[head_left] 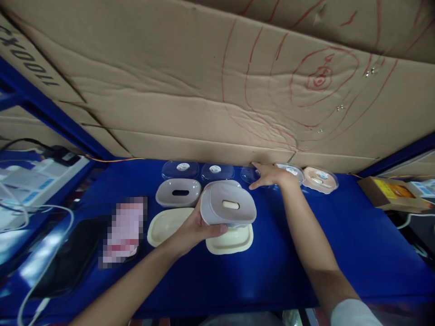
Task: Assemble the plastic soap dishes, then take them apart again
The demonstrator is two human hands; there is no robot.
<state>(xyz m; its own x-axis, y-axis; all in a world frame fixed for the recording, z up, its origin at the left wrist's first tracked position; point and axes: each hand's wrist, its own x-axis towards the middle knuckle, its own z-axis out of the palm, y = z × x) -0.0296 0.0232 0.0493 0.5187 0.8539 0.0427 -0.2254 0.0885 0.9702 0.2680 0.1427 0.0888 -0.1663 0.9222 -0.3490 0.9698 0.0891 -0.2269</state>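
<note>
My left hand (200, 226) is closed around a grey oval soap box (217, 213), which has a cream bar in its top slot. It holds the box tilted above a cream oval tray (229, 244). My right hand (268, 175) reaches to the back row, thumb and fingers spread over a clear plastic lid (248, 174); whether it grips the lid is unclear. Left of the held box lie a grey tray with a dark slot (166, 192) and a second cream tray (163, 222), partly behind my left hand.
Two clear lids (180, 170) with round stickers stand along the back. Right of my hand sit another clear lid (295, 172) and a peach box (321, 180). A blurred pink item (124, 231), a power strip (61, 179) and cables flank the left; a cardboard box (390, 192) is right.
</note>
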